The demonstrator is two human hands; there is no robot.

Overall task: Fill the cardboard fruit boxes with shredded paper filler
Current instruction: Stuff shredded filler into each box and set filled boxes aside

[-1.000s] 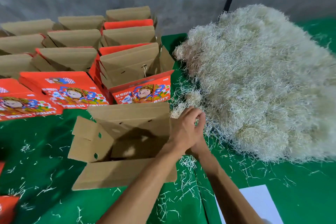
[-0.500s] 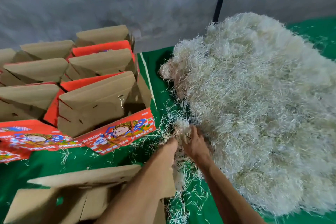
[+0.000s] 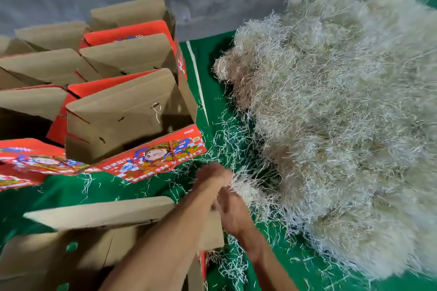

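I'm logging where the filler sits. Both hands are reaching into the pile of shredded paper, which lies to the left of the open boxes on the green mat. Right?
Not quite: the head view shows the pile of shredded paper to the right of the open boxes. The rest stands: left hand and right hand reach into its edge on the green mat.

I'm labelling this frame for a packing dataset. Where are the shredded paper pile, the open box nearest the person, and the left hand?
shredded paper pile (image 3: 343, 113): head view, middle of the heap.
open box (image 3: 99, 212): head view, its raised far flap.
left hand (image 3: 212, 176): head view, back of the hand.
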